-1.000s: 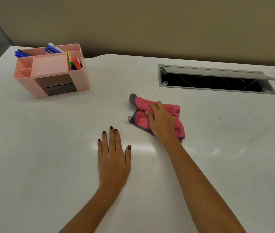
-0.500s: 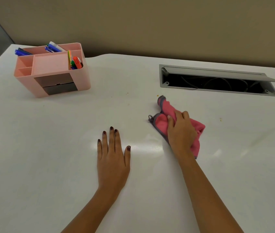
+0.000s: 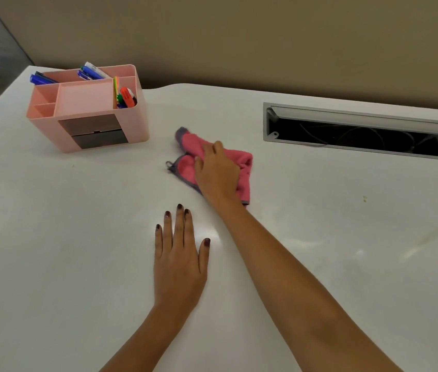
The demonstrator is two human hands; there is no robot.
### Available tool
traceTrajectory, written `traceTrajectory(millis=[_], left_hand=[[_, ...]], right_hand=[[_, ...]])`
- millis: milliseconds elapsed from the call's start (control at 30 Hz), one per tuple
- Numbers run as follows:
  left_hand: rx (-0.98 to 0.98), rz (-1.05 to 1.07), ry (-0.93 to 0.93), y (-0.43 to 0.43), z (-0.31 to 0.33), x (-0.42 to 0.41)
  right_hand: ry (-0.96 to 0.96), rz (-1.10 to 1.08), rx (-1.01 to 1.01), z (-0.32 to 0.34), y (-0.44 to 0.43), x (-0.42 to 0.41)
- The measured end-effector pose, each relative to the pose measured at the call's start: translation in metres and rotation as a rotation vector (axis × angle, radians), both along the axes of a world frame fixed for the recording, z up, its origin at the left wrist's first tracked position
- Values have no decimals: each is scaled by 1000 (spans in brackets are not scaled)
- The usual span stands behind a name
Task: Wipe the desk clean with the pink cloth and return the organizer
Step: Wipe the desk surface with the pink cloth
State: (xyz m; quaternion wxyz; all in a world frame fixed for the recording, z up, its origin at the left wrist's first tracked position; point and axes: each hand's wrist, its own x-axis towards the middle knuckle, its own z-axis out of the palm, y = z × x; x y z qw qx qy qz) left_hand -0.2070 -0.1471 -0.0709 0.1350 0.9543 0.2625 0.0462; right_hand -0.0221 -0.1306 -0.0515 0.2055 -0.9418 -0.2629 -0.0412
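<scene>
Wiping under way: right hand [image 3: 217, 170] grips crumpled pink microfibre cloth [image 3: 191, 145] on white tabletop [image 3: 51, 224]; left hand [image 3: 179, 261] flat, fingers spread. Far right, tiny specks [image 3: 364, 198] unwiped. Far left, pink plastic pen organizer [image 3: 137, 122], return pending.

No text, label, brand or number can be read in this view. The pale barrel of a marker [image 3: 95, 69] standing in the pink organizer [image 3: 135, 124] may carry print — it is too small and blurred to make out.
</scene>
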Motion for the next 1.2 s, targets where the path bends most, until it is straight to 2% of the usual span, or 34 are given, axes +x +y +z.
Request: traceTrajectory(millis=[100, 167, 267, 433, 567, 833, 1100, 1200], left_hand=[[-50, -9, -23, 2, 1, 0], [-117, -23, -72, 4, 3, -2], [-191, -23, -106, 7, 6, -14], [-121, 149, -83, 28, 8, -53], [-84, 252, -20, 42, 7, -81], [19, 256, 74, 44, 1, -85], [65, 253, 67, 43, -3, -87], [63, 253, 55, 44, -3, -86]], right_hand=[[3, 217, 59, -3, -6, -36], [13, 249, 87, -4, -24, -47], [0, 104, 82, -5, -58, -37], [-21, -292, 37, -2, -73, 6], [12, -342, 45, -1, -48, 48], [9, -78, 4, 0, 31, 43], [-48, 390, 1, -4, 45, -52], [-17, 485, 46, -5, 25, -87]])
